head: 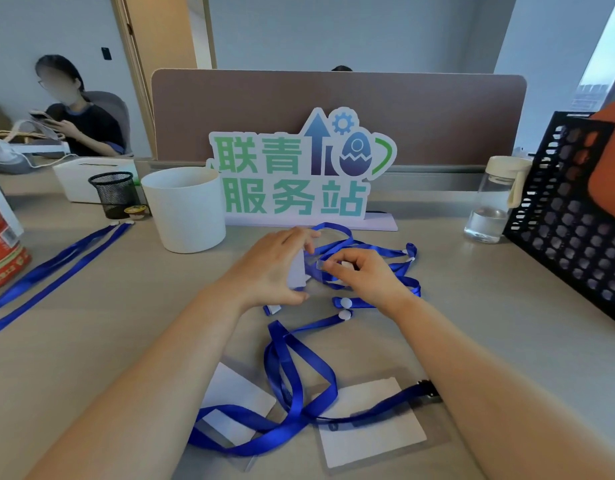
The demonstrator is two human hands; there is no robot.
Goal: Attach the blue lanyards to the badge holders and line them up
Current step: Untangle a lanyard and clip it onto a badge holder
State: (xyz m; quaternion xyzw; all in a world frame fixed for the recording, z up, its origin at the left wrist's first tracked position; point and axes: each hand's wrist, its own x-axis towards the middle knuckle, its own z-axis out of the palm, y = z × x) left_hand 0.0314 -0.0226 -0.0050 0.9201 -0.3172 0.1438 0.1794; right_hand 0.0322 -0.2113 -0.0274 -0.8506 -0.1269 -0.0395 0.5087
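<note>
My left fingers [295, 237] curl over the top of a badge holder [296, 273] with the thumb under its lower edge, so my left hand [271, 268] grips it stood on edge. My right fingers [344, 256] are bent in tight and pinch a small white clip [345, 265] right at the holder's clear tab; whether it is hooked in I cannot tell. Behind and under my right hand [368, 275] lies a tangle of blue lanyards [378, 247], touching the held holder. Nearer to me a near-left holder [236, 393] and a near-right holder [368, 424] lie flat on the table [506, 323], with a looped lanyard [311, 356] across both. Far to my left two straight lanyards [56, 263] lie side by side. A white cup [188, 209] stands just beyond my left hand, a sign [292, 195] behind the tangle, and a water bottle [489, 206] off to the right.
</note>
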